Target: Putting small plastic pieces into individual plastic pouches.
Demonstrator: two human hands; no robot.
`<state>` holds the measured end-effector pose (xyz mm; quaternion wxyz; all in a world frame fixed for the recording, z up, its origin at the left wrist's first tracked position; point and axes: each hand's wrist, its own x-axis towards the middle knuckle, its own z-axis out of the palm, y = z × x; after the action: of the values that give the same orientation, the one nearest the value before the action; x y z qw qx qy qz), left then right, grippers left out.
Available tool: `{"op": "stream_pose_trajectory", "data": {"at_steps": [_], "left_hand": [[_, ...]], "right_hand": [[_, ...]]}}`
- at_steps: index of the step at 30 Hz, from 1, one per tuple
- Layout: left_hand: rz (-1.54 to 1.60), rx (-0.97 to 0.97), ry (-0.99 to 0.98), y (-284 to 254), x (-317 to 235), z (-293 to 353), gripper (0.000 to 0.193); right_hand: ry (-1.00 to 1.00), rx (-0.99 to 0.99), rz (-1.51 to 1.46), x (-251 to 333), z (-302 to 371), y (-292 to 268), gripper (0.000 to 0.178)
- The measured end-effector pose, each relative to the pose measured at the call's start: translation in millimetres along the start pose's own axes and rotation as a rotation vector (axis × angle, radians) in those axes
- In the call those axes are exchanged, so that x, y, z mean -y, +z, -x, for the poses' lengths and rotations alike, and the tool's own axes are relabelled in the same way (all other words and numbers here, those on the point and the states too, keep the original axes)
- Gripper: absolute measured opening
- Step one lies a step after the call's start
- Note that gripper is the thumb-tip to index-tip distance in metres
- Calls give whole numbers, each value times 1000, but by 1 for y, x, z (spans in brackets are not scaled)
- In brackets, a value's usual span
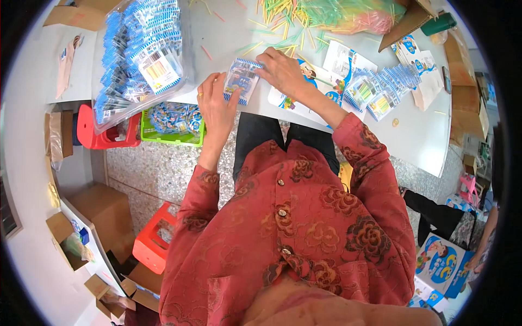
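Note:
A small clear packet with blue-and-white striped ends (243,81) is held between my two hands at the table's near edge. My left hand (216,103), with a ring on one finger, grips its left side, thumb on the face. At the upper right corner, the bent fingers of my right hand (284,75) pinch the packet; their tips are partly hidden. Flat printed cards (321,106) lie beneath and beside my right wrist. More striped packets (380,89) are fanned out in a row to the right. A clear plastic tub (189,70) heaped with such packets stands left of my hands.
Loose coloured thin sticks (277,19) spill across the far table beside a bag of them (353,13). A green basket (174,139) of packets and a red stool (109,136) sit below the table's left. Cardboard boxes (467,103) stand at right; another red stool (155,239) is lower left.

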<state>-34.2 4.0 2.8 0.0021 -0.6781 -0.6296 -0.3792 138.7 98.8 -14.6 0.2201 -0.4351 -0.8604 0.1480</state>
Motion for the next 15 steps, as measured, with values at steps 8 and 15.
{"op": "stream_pose_trajectory", "data": {"at_steps": [8, 15], "left_hand": [[-102, 79, -101, 20, 16, 12, 56], [-23, 6, -23, 31, 7, 4, 53]], "right_hand": [[-178, -160, 108, 6, 5, 7, 19], [-288, -356, 48, -3, 4, 6, 23]]}}
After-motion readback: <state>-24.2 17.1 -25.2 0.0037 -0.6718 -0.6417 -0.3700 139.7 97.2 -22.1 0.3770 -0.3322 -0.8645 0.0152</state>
